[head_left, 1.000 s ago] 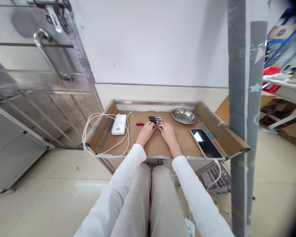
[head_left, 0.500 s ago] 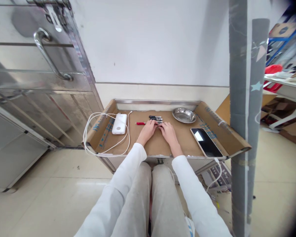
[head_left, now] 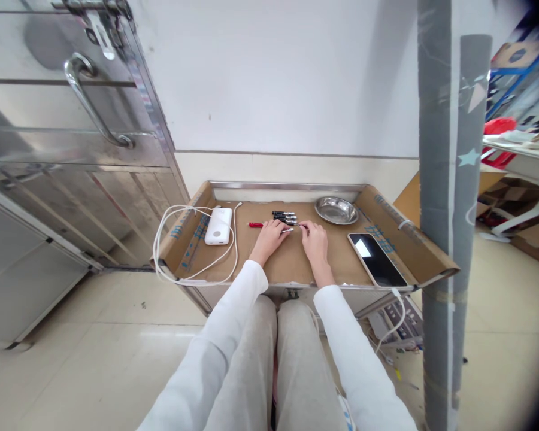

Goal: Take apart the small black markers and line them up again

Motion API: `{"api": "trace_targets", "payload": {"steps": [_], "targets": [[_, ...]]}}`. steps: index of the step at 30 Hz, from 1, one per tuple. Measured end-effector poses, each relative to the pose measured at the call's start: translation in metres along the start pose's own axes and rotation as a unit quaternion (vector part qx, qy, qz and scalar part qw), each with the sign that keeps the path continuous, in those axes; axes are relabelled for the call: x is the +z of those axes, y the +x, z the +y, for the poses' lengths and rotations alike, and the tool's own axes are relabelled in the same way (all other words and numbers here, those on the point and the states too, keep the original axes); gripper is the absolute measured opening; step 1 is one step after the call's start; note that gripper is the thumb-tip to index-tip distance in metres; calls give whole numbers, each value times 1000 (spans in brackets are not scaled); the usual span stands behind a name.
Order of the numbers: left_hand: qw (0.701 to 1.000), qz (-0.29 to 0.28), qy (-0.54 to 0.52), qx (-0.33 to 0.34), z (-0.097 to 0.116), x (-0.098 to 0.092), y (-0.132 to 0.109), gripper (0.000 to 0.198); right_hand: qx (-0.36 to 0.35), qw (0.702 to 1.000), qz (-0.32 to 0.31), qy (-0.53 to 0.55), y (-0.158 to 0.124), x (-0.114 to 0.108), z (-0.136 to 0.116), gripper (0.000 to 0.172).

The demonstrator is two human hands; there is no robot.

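The person sits close, grey-trousered knees (head_left: 278, 359) tucked just under the front edge of the worktop (head_left: 287, 266), so both white sleeves reach it without stretching; the left hand (head_left: 268, 239) and right hand (head_left: 316, 242) rest on the cardboard lining, heels down for steadiness. Between them lies a slim pen (head_left: 288, 229); the left fingers are pinched on 1 end and the right fingers are closed on the other, a 2-ended grip that keeps so thin a thing from rolling (whether it is 1 piece or 2 is too small to tell).

To the right, near the front edge, a phone (head_left: 376, 259) lies face up with its dark screen catching a pale reflection, in easy view but apart from the hands. To the left a white power bank (head_left: 218, 225) lies flat, its white cable (head_left: 158, 239) looping over the turned-up cardboard flap (head_left: 186, 242).

Just beyond the hands, a red pen (head_left: 255, 225) lies to the left and a few black pens (head_left: 284, 215) lie side by side, all within a short reach; a shallow steel dish (head_left: 336, 211) stands farther right, near the back rim.

Blue printing runs along both flaps; it cannot be read. The phone and power bank show no legible brand.
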State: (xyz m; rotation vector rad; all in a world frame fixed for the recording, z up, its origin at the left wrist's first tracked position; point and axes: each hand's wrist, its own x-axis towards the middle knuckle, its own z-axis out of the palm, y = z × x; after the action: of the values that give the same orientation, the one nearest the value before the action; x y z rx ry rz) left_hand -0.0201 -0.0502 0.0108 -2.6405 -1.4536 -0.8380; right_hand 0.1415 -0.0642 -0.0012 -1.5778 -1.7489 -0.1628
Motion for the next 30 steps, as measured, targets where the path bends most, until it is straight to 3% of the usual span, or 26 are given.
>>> {"api": "trace_targets", "payload": {"steps": [8,10,15,18,22,30], "targets": [[999,46,4,-6,0,-1,0,22,-30,999,-13,0,-3,-4,-9,29],[999,52,4,0,0,-1,0,22,-56,997,-40,29,-2,-5,-11,30],[992,98,46,-71,2,-3,-5,24,-131,974,-120,139,-3,-6,-16,59],[974,120,113,-153,5,-4,-11,24,-110,976,-116,145,-4,-5,-16,65],[954,93,165,-231,6,-4,-17,21,-60,985,-106,122,-3,0,-10,60],[965,85,108,-222,5,-4,-18,24,-41,993,-74,81,-3,8,-1,54]]}}
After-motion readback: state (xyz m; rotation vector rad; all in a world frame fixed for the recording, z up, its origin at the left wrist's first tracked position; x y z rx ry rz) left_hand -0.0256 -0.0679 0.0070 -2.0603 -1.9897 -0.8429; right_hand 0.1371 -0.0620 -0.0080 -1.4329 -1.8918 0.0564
